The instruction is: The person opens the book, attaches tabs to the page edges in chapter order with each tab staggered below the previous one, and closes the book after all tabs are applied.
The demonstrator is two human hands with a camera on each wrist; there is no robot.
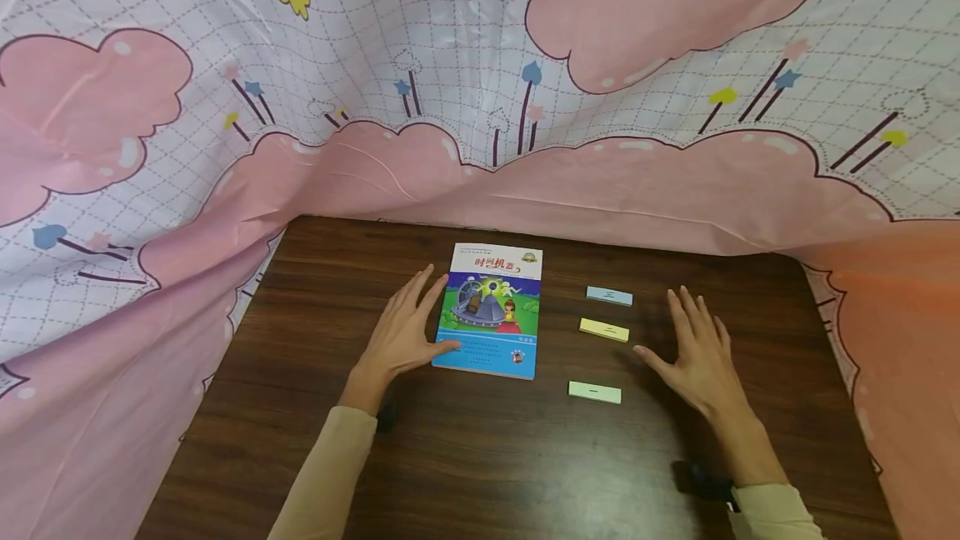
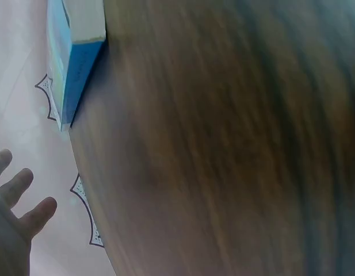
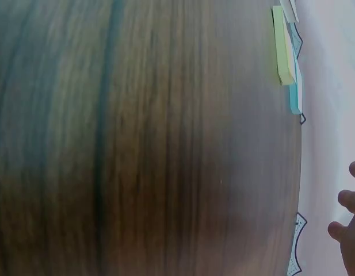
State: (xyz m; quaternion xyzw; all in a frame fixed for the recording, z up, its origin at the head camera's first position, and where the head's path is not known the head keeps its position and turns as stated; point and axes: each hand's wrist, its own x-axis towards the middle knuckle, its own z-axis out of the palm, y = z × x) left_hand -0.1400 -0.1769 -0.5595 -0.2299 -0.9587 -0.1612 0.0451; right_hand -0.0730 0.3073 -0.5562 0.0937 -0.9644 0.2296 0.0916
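A book (image 1: pixel 489 311) with a colourful cover lies flat on the dark wooden table. My left hand (image 1: pixel 405 327) is at its left side, fingers spread and thumb over the lower left of the cover; whether it touches I cannot tell. To the right of the book are three small sticky-note pads: blue (image 1: pixel 609 297), yellow (image 1: pixel 604 330) and green (image 1: pixel 595 392), each with dark marks. My right hand (image 1: pixel 697 357) is just right of the yellow pad, fingers spread, holding nothing. The left wrist view shows the book's blue spine (image 2: pixel 82 72).
The wooden table (image 1: pixel 465 457) reaches back to a pink and white patterned curtain (image 1: pixel 585 182), which also hangs at both sides. A dark object (image 1: pixel 708 482) sits at the right wrist.
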